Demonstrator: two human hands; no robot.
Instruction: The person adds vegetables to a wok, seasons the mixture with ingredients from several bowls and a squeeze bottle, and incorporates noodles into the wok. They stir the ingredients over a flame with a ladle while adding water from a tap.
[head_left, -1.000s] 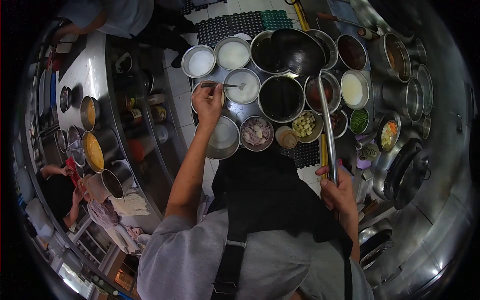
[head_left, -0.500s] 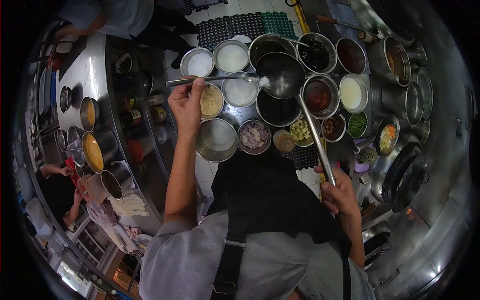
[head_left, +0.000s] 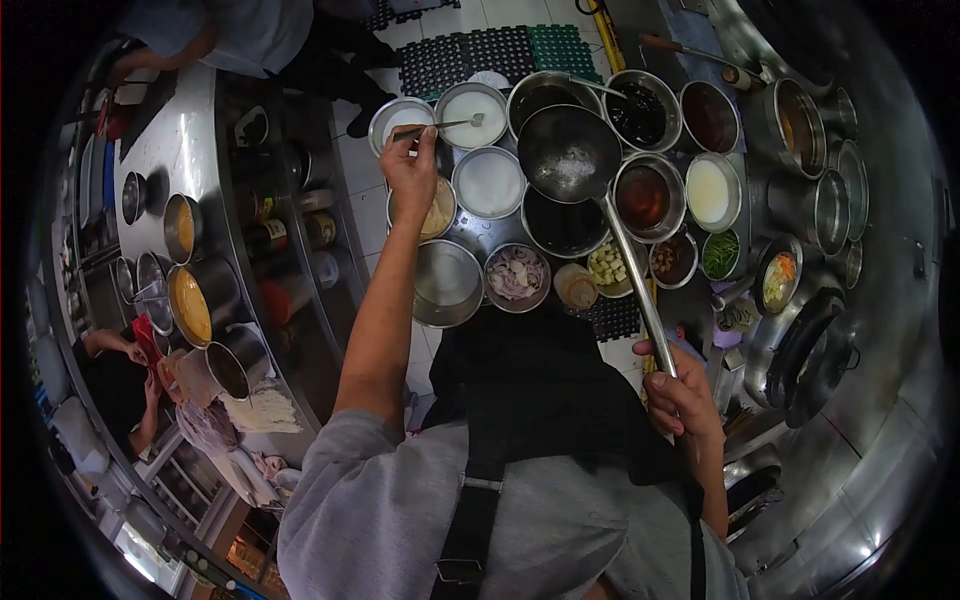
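My left hand (head_left: pixel 412 168) grips a small metal spoon (head_left: pixel 445 125), its bowl over a steel bowl of white powder (head_left: pixel 471 113) at the far side of a cluster of seasoning bowls. My right hand (head_left: pixel 682 392) is closed on the long handle of a large dark ladle (head_left: pixel 570 152). The ladle's cup hangs above the bowls and holds a little white powder. Under it sits a bowl of dark liquid (head_left: pixel 563 224).
Steel bowls hold sliced onion (head_left: pixel 516 275), yellow cubes (head_left: pixel 606 264), green beans (head_left: pixel 719 253), white cream (head_left: pixel 709 190) and dark sauces. A wok station and pots (head_left: pixel 812 345) stand at right. A counter with sauce pots (head_left: pixel 190 300) runs at left; other people work there.
My left hand moved the spoon from the ladle, where it tipped white powder, back to the far white-powder bowl. The ladle stayed roughly in place over the bowls.
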